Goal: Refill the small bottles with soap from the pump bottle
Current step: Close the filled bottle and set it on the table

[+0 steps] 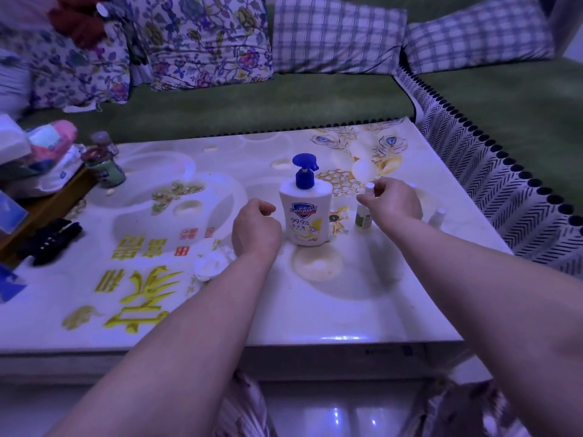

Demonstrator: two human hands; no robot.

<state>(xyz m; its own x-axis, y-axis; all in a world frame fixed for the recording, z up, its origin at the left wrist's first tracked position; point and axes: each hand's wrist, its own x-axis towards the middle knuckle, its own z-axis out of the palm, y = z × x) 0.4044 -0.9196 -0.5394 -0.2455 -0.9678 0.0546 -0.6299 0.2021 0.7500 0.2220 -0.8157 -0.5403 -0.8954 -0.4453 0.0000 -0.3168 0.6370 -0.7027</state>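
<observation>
While the right hand [391, 200] pinches the cap of the small bottle [362, 219], left hand [255, 227] clenched empty beside the pump bottle [305, 212], an unbraced twist could topple it.

Floral cushion [202, 39] & plaid cushion [337, 33] on green sofa [284, 99]; crumpled tissue [210, 264] on table [299, 310].

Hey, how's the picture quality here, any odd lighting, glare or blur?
Head view: dim, with a blue-violet cast throughout, though the pump bottle label stays readable. Head view: small glare streaks on the table front edge and the floor. Head view: wide-angle bending curves the table's edges; the cushions behind look soft, and the small bottle at the right hand is faint.
</observation>
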